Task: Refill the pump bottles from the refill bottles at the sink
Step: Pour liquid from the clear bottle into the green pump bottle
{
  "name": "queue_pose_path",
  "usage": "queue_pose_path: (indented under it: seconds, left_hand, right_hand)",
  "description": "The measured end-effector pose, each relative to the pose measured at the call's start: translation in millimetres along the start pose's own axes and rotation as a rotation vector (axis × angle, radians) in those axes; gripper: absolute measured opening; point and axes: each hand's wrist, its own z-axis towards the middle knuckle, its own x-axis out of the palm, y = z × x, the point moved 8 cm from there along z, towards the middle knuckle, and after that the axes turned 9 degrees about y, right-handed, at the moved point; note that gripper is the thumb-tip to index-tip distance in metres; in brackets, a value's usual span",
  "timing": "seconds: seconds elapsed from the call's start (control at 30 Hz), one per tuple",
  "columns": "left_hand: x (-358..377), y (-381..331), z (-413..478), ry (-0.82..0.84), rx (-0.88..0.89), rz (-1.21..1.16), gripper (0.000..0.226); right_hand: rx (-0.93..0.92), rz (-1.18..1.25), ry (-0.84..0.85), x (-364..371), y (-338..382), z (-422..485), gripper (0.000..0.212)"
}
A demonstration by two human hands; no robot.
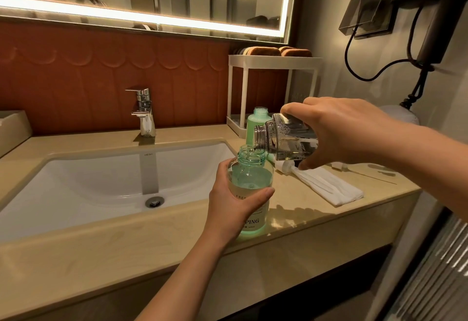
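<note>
A clear green-tinted bottle stands upright on the counter to the right of the sink, its neck open and green liquid inside. My left hand is wrapped around its body. My right hand holds a clear square refill bottle tipped nearly on its side, its threaded mouth just over the open neck, with clear liquid running in. A second green bottle with no cap stands behind them. A white pump head lies on the counter beneath the refill bottle.
The white sink and chrome tap are to the left. A folded white cloth lies on the beige counter. A white two-tier rack stands at the back right. A black hair dryer and cord hang on the right wall.
</note>
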Motion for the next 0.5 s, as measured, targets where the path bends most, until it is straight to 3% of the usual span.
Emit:
queue_pose_path:
  seconds: [0.5]
  left_hand:
    - [0.3, -3.1, -0.5, 0.0, 0.008, 0.001, 0.064]
  right_hand:
    - [0.001, -0.008, 0.013, -0.6, 0.6, -0.1, 0.091]
